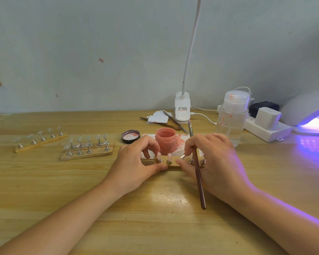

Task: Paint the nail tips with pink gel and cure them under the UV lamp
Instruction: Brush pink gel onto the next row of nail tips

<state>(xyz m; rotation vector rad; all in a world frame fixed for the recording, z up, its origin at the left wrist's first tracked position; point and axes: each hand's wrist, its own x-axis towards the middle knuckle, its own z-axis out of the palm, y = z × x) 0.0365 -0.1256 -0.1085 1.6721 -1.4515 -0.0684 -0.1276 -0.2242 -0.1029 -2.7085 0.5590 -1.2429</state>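
A wooden strip [173, 163] with several metal nail stands lies at the table's middle, carrying pink nail tips [169, 156]. My left hand [134, 161] pinches its left end between thumb and fingers. My right hand [214, 159] grips the right end and also holds a brown brush [198, 173], whose handle points toward me. Just behind the strip stands an open jar of pink gel [165, 141]. The UV lamp [309, 115] glows purple at the far right.
Two more wooden strips with clear tips [87, 147] [41, 139] lie at the left. The jar's black lid [130, 137], tweezers and paper pads [160, 118], a clear pump bottle [232, 116], a desk lamp base [182, 107] and a power strip [265, 127] crowd the back.
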